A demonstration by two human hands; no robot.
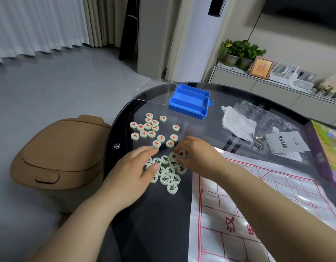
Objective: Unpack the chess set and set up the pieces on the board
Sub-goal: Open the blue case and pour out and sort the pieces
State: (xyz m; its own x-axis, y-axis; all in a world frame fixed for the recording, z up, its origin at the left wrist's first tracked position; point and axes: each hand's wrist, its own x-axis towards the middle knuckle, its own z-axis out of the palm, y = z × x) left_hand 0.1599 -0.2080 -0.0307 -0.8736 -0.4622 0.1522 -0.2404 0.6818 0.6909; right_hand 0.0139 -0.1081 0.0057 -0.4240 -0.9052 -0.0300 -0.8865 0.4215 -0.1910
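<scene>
Several cream round chess pieces with red characters lie scattered on the dark glass table. Nearer to me, a cluster of pieces with black characters lies between my hands. My left hand rests flat over the left side of that cluster, fingers stretched toward a red piece. With curled fingers, my right hand pinches a black-character piece at the cluster's top. The white plastic board sheet with red grid lines lies at the right. The empty blue case stands behind the pieces.
A brown lidded bin stands on the floor left of the table. Crumpled white paper, a clear bag with metal rings, a leaflet and a purple box lie at the right. A clear lid lies beside the case.
</scene>
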